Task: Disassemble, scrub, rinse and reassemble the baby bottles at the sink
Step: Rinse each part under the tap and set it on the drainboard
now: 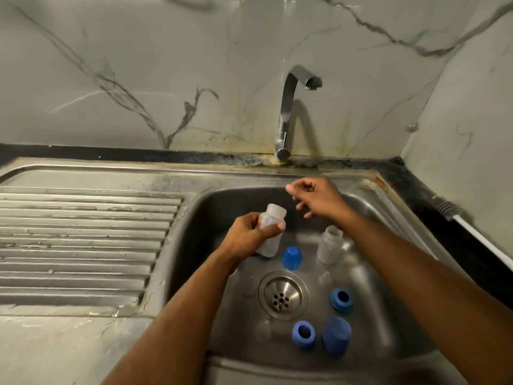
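A translucent plastic baby bottle without its top (pixel 270 232) is gripped around its body by the left hand (pixel 249 237) at the centre of the frame, tilted, above the stainless steel sink basin (pixel 369 273). The right hand (pixel 319 198) is held just right of it, below the chrome tap (pixel 288 112) — fingers loosely curled, thumb and forefinger pressed together; whether anything is pinched cannot be told. A second open bottle (pixel 330 244) is seen upright on the basin floor. Blue caps and collars (pixel 292 257) are scattered around the round metal drain (pixel 283 295) — lower centre.
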